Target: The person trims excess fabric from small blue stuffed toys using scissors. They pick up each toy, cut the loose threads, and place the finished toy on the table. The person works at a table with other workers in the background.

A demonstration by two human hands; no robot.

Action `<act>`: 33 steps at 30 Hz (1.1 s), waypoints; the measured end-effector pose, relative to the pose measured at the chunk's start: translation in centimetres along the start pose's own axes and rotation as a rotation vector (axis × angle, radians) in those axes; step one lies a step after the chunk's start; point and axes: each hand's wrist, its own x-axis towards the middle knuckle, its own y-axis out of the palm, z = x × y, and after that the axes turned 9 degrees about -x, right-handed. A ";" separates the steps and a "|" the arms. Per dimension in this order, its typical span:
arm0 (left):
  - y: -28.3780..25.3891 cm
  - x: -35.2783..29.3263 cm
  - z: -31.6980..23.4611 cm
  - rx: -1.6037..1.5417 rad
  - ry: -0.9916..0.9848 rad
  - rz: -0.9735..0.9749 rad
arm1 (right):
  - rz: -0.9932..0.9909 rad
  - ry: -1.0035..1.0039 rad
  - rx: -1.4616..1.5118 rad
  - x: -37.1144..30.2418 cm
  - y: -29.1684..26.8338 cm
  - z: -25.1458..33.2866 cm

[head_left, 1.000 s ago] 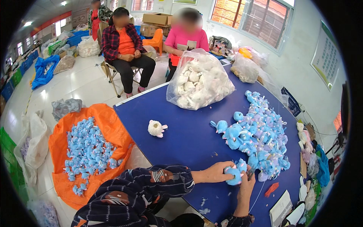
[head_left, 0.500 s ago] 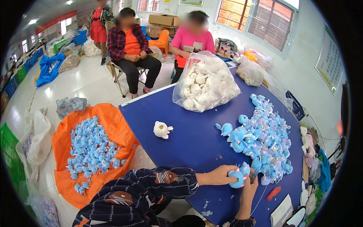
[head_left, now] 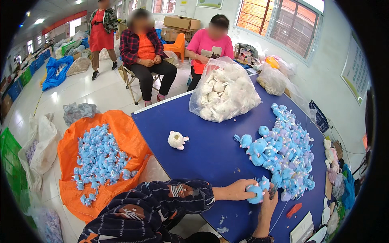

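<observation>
My left hand is closed round a small light-blue plush toy near the table's front edge. Facing it, my right hand pinches a small dark tool against the toy's right side; its kind cannot be made out. Just beyond both hands spreads a heap of blue and lilac plush pieces with white tags. A lone white plush piece with an opening in its top lies on the left part of the blue table.
At the table's far side stands a clear bag of white plush pieces. An orange sack on the floor at left holds many blue ones. A red scrap lies right of my hands. Two people sit beyond the table; another person walks behind.
The view has shifted slightly, moving the scene a little right. The person in the red apron at the back has stepped forward. Both my hands stay at the blue toy, barely moved.
</observation>
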 end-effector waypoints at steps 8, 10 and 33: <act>0.1 -0.1 -0.2 0.024 0.009 -0.016 | -0.012 0.004 -0.034 0.0 0.1 0.3; 0.1 -0.1 -0.3 0.019 0.010 -0.009 | -0.015 0.003 -0.039 0.0 0.1 0.4; 0.1 -0.1 -0.4 0.040 0.011 -0.009 | -0.008 -0.025 -0.037 0.1 0.0 -0.3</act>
